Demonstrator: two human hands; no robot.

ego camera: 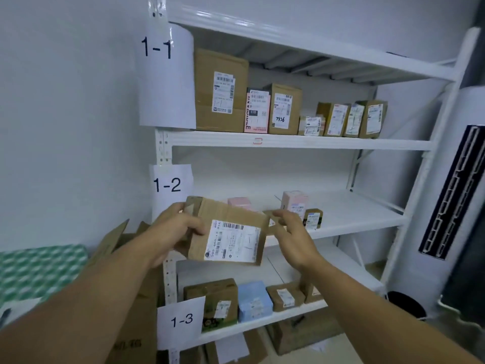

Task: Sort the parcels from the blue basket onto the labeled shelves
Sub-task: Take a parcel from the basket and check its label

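At centre frame, I see the cardboard parcel (228, 232) held tilted, its shipping label facing the camera, in front of the 1-2 shelf (362, 214). The left hand (178, 227) is clamped round its left end. The right hand (291, 232) curls its fingers onto the right corner. A pink box (294, 203) stands on the shelf behind.

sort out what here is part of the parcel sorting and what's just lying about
Job: cardboard parcel, gripped by left hand and right hand; shelf labels 1-1, 1-2, 1-3; shelved parcels.
Lying about: green patterned cloth, flattened cartons, white standing unit, black bin.
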